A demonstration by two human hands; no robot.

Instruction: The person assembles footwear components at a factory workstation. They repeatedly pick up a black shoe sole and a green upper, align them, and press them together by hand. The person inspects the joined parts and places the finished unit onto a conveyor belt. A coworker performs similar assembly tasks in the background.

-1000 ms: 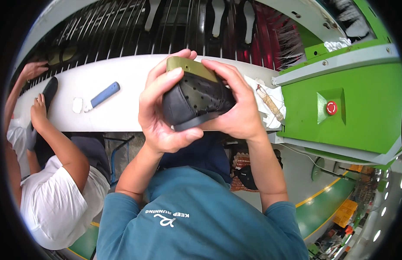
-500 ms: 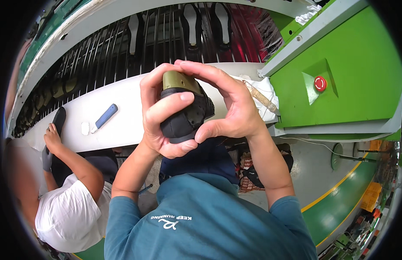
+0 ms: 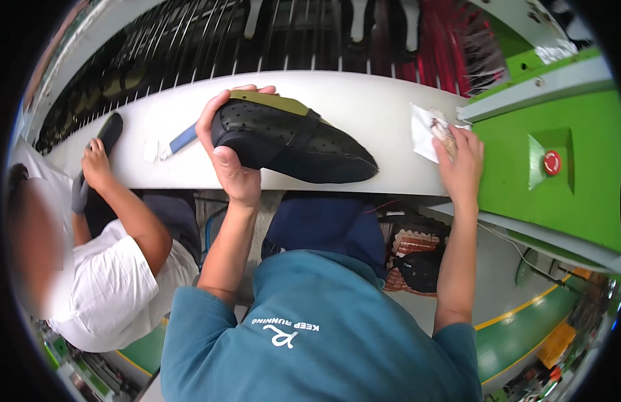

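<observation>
My left hand [image 3: 231, 175] grips the heel end of a black perforated shoe upper [image 3: 284, 144] stretched over an olive-green shoe last [image 3: 273, 100]. The shoe lies sideways above the white worktop, its toe pointing right, with a strap across its middle. At the right end of the worktop, my right hand [image 3: 463, 157] has its thumb and fingers closed around a tan-handled tool [image 3: 446, 136] lying on a white cloth [image 3: 423, 127]. The tool's working end cannot be made out. Just left of my left hand, a blue-handled knife [image 3: 183, 139] is partly hidden by it.
Black shoes with pale soles [image 3: 357, 23] rest on the metal-rod rack beyond the white worktop [image 3: 310, 80]. On the left, a person in a white shirt [image 3: 123, 295] holds a dark shoe [image 3: 110, 134]. A green machine with a red button [image 3: 552, 163] stands right.
My right hand has left the shoe and moved right to the tan-handled tool. My left hand keeps the shoe, now turned from end-on to sideways. The view has shifted.
</observation>
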